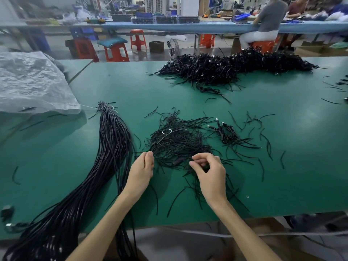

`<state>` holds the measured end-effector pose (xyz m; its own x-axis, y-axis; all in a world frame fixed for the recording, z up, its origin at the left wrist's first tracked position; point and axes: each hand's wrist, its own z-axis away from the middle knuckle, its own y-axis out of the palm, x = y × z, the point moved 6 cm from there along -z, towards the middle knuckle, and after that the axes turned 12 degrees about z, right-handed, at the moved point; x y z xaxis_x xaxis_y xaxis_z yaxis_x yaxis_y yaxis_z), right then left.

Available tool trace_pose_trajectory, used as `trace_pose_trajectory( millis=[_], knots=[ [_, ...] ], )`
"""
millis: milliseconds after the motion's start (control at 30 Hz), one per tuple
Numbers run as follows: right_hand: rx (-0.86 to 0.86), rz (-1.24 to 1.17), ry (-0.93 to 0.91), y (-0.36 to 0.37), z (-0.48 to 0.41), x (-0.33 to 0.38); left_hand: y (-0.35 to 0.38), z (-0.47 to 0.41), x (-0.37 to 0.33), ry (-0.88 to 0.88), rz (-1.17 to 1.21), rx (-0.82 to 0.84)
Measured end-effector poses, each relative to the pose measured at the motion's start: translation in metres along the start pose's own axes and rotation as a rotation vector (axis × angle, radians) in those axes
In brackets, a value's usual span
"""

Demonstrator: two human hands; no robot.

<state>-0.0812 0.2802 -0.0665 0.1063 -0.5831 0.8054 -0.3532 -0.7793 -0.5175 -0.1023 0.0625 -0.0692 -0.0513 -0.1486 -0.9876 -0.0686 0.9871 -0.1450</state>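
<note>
A loose heap of thin black twist ties (pixel 177 142) lies mid-table on the green mat (pixel 282 176). My left hand (pixel 142 169) sits at the heap's near-left edge, thumb and fingers pinched on a strand. My right hand (pixel 208 169) is at the near-right edge, fingers curled and pinching ties. A long tied bundle of black cables (pixel 111 147) runs from mid-table down past the front edge on the left. A few cables with metal plugs (pixel 226 131) lie right of the heap.
A big pile of coiled black cables (pixel 235 66) sits at the far side. A clear plastic bag (pixel 32 81) covers the left corner. Stray ties (pixel 263 140) dot the mat. Beyond are red stools (pixel 115 52) and a seated person (pixel 267 21) at another bench.
</note>
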Motion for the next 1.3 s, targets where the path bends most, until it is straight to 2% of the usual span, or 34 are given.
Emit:
trace_pose_trajectory(
  millis=[133,300,400,500,600,667,967,1167,1300],
  knots=[
    [-0.058,-0.043,-0.062,-0.004,0.002,0.004,0.000,-0.004,0.004,0.012,-0.040,0.005],
    [-0.088,-0.124,-0.024,-0.010,0.006,-0.001,0.000,-0.003,0.007,0.022,-0.093,0.004],
    [-0.054,-0.201,0.015,-0.009,0.006,-0.004,0.008,-0.007,-0.001,-0.002,-0.125,0.095],
    [-0.094,-0.263,0.030,-0.013,0.006,-0.005,0.025,-0.008,-0.018,0.009,-0.097,0.183],
    [-0.155,-0.284,0.023,-0.018,0.006,-0.006,0.052,0.001,-0.016,-0.108,0.014,0.312],
    [-0.164,-0.281,0.023,-0.018,0.006,-0.007,0.066,0.007,-0.010,-0.160,0.078,0.342],
    [-0.181,-0.301,-0.012,-0.020,0.009,-0.006,0.066,0.010,0.005,-0.249,0.232,0.178],
    [-0.043,-0.254,-0.052,-0.008,0.006,0.000,0.075,0.015,0.003,-0.207,0.189,0.313],
    [0.021,-0.195,-0.117,-0.002,0.008,0.007,0.071,0.016,0.003,-0.190,0.224,0.319]
  ],
)
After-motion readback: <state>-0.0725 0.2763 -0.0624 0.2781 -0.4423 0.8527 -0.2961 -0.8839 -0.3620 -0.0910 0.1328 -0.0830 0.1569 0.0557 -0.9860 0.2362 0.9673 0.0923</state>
